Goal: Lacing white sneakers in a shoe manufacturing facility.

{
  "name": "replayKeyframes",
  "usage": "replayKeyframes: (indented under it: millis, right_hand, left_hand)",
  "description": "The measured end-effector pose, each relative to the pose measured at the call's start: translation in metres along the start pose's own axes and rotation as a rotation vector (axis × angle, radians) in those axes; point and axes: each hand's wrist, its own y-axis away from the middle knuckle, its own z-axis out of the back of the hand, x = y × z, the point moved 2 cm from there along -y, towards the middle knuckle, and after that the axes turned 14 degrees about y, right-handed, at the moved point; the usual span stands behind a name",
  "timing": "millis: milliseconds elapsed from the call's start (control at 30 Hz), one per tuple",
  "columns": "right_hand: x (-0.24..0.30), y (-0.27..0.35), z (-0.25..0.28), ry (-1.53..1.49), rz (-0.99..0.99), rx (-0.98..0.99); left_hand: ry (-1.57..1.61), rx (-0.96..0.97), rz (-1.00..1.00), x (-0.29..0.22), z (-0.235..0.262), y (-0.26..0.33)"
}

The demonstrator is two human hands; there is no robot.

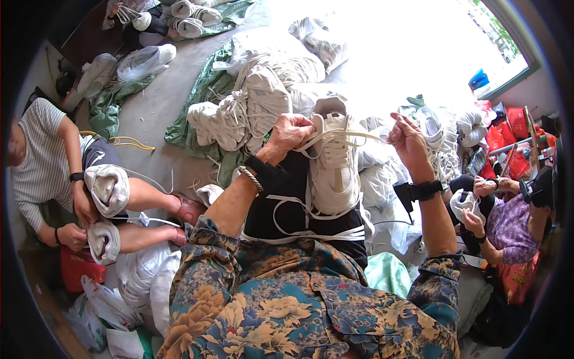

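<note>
A cream-white sneaker [344,181] rests on my dark-trousered lap, its toe toward me and its heel opening away. Laces criss-cross its tongue. Beside the collar, my left hand [286,136] is closed in a pinch on a flat pale shoelace [372,136] at the upper eyelets. To the right, my right hand [409,139] pinches the same lace, which stretches across the shoe between both hands. More loose white lace [280,216] trails over my thighs below the toe. Each of my wrists has a dark strap.
Beyond my knees lies a heap of white sneakers [263,96] on green sheeting [190,128]. At left, a person in a striped shirt [51,143] handles two shoes; at right, a person in purple [514,230] holds another. Red items [515,122] crowd a rack behind.
</note>
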Motion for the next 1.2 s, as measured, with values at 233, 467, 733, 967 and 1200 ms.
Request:
replayKeyframes:
  millis: [233, 467, 733, 967, 1200]
  right_hand:
    - [0.0, 0.003, -0.029, 0.18, -0.062, -0.043]
    - [-0.005, 0.004, -0.053, 0.622, -0.012, 0.111]
    - [-0.012, -0.008, -0.072, 0.973, 0.062, 0.164]
    - [-0.002, -0.014, -0.083, 1.216, 0.269, 0.104]
    - [0.013, -0.014, -0.102, 1.486, 0.349, 0.125]
  left_hand:
    - [0.509, 0.159, 0.163, -0.002, 0.019, 0.009]
    - [0.448, 0.075, 0.13, 0.007, 0.008, 0.005]
    - [0.22, -0.054, 0.036, 0.004, -0.002, 0.005]
    - [0.212, -0.057, 0.016, 0.004, -0.003, 0.007]
    - [0.167, -0.106, 0.021, 0.002, -0.004, 0.009]
